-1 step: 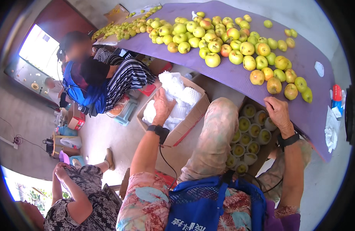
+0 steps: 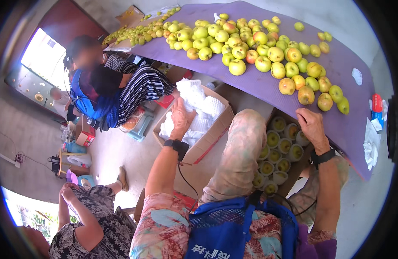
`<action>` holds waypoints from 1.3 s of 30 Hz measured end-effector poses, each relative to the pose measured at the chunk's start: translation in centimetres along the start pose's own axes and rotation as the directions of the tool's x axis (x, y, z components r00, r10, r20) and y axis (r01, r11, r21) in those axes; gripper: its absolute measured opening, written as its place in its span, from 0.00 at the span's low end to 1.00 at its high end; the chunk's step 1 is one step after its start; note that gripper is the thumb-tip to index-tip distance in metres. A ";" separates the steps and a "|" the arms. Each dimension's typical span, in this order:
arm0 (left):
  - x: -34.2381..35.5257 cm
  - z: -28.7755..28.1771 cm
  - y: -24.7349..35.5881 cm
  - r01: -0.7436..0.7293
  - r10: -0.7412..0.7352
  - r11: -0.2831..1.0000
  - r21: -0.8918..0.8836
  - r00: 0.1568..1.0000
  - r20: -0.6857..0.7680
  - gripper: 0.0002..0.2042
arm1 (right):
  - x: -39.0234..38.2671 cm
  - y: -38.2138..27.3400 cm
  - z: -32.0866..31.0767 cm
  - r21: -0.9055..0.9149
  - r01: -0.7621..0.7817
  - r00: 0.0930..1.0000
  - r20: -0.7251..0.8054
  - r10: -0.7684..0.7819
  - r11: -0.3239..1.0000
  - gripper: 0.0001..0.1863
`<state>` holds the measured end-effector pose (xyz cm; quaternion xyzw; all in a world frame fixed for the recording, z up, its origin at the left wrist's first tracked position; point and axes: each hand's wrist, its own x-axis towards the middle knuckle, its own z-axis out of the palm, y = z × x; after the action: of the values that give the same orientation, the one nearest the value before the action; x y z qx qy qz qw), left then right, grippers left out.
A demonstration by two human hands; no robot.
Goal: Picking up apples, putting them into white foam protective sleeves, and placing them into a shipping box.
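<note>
My left hand, fingers apart, reaches into an open cardboard box and touches the white foam fruit nets heaped in it. At the near edge of the purple-covered table, my right hand rests with its fingers curled, and no object shows in it. Just beyond that hand lie yellow-green apples, some blushed red, spread in a long pile across the table. Below the table edge, between my knees, stands a box of apples sitting upright in white foam sleeves, in rows.
A person in striped trousers sits at the table to the left. Another person in a patterned dress sits at lower left with hands together. A red and blue packet and white tissue lie at the table's right end.
</note>
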<state>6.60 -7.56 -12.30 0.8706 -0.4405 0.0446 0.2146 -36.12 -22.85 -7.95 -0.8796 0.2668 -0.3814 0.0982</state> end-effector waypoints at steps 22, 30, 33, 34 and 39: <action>8.0 -10.4 12.8 -0.422 0.400 0.906 0.028 0.834 -0.380 0.31 | -1.9 0.9 -2.2 -0.052 -0.051 0.999 -0.009 0.050 0.997 0.03; 6.3 -11.4 30.0 -0.753 0.677 0.657 -0.032 0.608 -0.414 0.28 | -2.3 0.6 -3.0 -0.008 0.025 0.986 -0.162 -0.026 1.000 0.05; 4.1 -10.1 37.1 -0.857 0.775 0.515 -0.028 0.479 -0.413 0.30 | -3.5 0.7 -4.6 -0.006 0.015 0.982 -0.190 -0.016 1.000 0.03; 3.5 -9.8 39.2 -0.900 0.810 0.435 -0.006 0.395 -0.434 0.30 | -3.6 0.7 -4.9 0.002 0.019 0.981 -0.193 -0.018 1.000 0.02; 1.3 -7.4 48.3 -0.976 0.894 0.217 0.000 0.199 -0.401 0.31 | -4.0 0.6 -6.3 -0.015 -0.049 0.977 -0.206 0.045 0.999 0.03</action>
<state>-29.69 -30.59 10.93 0.3605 -0.8408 0.2483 0.3184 -43.16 -21.02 -6.31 -0.8298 0.2999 -0.4653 0.0704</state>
